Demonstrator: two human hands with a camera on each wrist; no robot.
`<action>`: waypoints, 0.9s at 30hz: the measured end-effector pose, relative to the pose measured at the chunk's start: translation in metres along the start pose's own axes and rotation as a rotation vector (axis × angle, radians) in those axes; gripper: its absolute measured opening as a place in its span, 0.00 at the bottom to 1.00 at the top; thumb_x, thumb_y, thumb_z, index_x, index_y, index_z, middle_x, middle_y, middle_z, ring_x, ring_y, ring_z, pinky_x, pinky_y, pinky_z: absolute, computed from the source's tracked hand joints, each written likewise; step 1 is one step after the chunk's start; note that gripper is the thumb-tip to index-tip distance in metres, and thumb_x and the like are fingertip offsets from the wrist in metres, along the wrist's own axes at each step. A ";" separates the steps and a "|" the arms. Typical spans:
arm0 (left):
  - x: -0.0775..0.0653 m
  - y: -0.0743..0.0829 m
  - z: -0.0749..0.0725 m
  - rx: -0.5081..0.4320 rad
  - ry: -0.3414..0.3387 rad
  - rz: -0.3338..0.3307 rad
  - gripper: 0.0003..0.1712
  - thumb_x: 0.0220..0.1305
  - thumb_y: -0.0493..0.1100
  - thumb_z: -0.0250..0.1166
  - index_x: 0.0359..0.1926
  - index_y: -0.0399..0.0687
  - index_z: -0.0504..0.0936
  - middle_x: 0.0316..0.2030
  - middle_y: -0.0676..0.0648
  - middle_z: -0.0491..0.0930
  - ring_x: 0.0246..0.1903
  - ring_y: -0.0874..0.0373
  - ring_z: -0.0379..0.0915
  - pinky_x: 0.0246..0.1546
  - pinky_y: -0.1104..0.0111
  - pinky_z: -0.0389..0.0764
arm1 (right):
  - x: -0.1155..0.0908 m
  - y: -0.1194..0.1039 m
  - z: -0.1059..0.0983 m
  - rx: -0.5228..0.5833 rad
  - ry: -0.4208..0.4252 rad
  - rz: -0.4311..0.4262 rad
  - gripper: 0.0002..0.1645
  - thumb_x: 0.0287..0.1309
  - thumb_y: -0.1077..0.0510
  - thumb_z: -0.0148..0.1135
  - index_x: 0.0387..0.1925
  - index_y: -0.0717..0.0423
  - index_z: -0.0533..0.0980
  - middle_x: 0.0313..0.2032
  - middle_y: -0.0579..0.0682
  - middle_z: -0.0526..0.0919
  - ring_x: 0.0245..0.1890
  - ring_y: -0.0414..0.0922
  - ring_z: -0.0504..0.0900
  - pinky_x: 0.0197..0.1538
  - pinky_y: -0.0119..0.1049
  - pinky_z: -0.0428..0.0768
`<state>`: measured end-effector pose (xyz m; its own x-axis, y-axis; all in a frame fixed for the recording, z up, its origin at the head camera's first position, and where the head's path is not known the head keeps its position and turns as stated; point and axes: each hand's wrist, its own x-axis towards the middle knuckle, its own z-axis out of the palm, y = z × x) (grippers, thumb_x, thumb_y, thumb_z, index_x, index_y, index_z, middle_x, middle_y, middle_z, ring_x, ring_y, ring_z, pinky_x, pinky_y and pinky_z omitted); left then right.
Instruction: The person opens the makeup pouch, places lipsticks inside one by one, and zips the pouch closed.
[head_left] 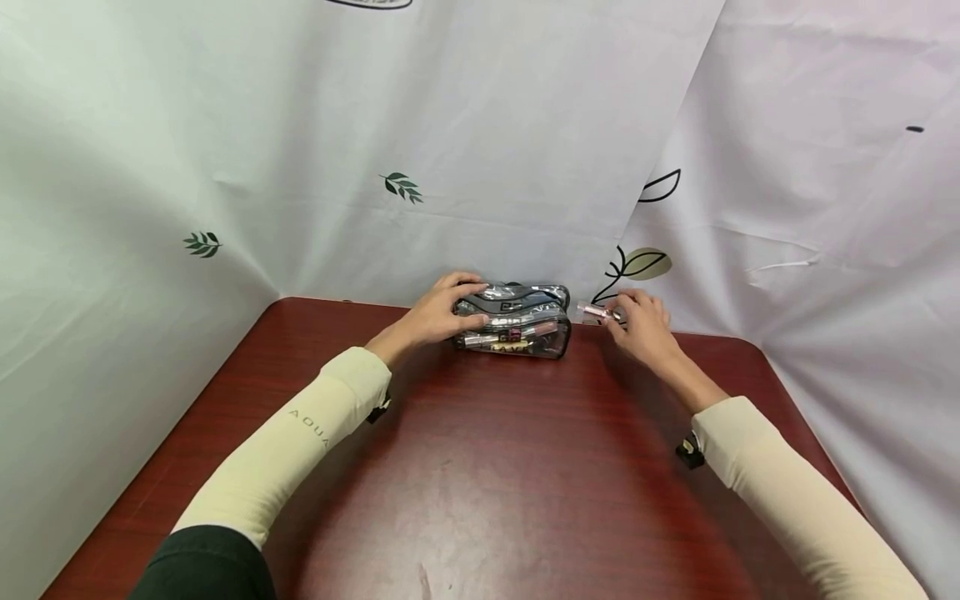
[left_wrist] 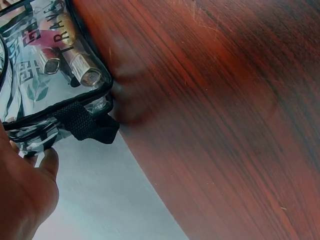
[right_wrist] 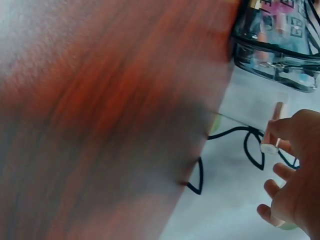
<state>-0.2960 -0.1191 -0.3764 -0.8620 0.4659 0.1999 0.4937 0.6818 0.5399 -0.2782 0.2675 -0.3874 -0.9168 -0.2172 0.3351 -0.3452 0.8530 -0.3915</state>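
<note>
A clear cosmetic pouch [head_left: 512, 321] with black trim stands near the table's far edge, several lipstick-like tubes visible through its side. My left hand [head_left: 438, 310] grips the pouch's left end, thumb in front and fingers over the top. In the left wrist view, the black fabric tab [left_wrist: 87, 123] shows at that end, beside the hand [left_wrist: 30, 195]. Just right of the pouch, my right hand [head_left: 643, 331] pinches a slim pink lip gloss tube [head_left: 594, 310] between thumb and fingers. The tube [right_wrist: 273, 129] is held apart from the pouch [right_wrist: 275, 47] in the right wrist view.
The dark red wooden table [head_left: 450, 483] spreads out in front of both hands. A white cloth [head_left: 510, 150] with printed leaves hangs close behind its far edge, and more cloth runs along the left and right sides.
</note>
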 end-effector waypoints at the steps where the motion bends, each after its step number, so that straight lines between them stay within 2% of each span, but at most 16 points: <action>1: 0.000 0.000 0.000 -0.003 0.001 -0.002 0.40 0.68 0.63 0.67 0.76 0.56 0.70 0.77 0.53 0.61 0.79 0.50 0.52 0.75 0.45 0.63 | 0.001 -0.001 -0.001 0.002 0.012 -0.007 0.13 0.68 0.57 0.65 0.51 0.59 0.80 0.68 0.65 0.71 0.64 0.72 0.65 0.61 0.71 0.61; 6: -0.001 -0.001 0.000 -0.012 0.006 -0.002 0.40 0.67 0.63 0.67 0.76 0.56 0.71 0.77 0.53 0.61 0.78 0.49 0.53 0.75 0.45 0.62 | 0.005 -0.009 -0.007 0.007 0.060 -0.051 0.13 0.69 0.56 0.66 0.52 0.56 0.80 0.68 0.65 0.72 0.63 0.70 0.67 0.64 0.72 0.59; 14: -0.002 -0.002 0.000 -0.017 0.014 -0.004 0.41 0.67 0.63 0.68 0.76 0.55 0.71 0.77 0.53 0.61 0.78 0.49 0.53 0.75 0.44 0.63 | 0.010 -0.030 -0.019 0.040 0.063 -0.081 0.15 0.71 0.55 0.64 0.54 0.56 0.80 0.71 0.65 0.71 0.67 0.69 0.64 0.68 0.74 0.55; 21: -0.001 -0.002 0.000 -0.011 0.011 -0.002 0.41 0.67 0.63 0.68 0.76 0.56 0.71 0.78 0.53 0.60 0.79 0.49 0.52 0.75 0.44 0.62 | 0.013 -0.045 -0.020 0.040 0.090 -0.145 0.13 0.69 0.56 0.66 0.52 0.56 0.81 0.69 0.65 0.73 0.67 0.70 0.65 0.67 0.74 0.56; 27: 0.001 -0.001 0.001 -0.008 0.004 -0.003 0.41 0.67 0.64 0.68 0.76 0.57 0.71 0.78 0.53 0.60 0.79 0.49 0.52 0.75 0.44 0.62 | 0.016 -0.057 -0.021 0.028 0.073 -0.165 0.12 0.70 0.55 0.66 0.52 0.54 0.81 0.70 0.64 0.72 0.68 0.70 0.63 0.67 0.74 0.57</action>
<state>-0.2969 -0.1190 -0.3778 -0.8639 0.4616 0.2016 0.4903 0.6786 0.5470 -0.2689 0.2259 -0.3419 -0.8305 -0.3173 0.4578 -0.4963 0.7946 -0.3497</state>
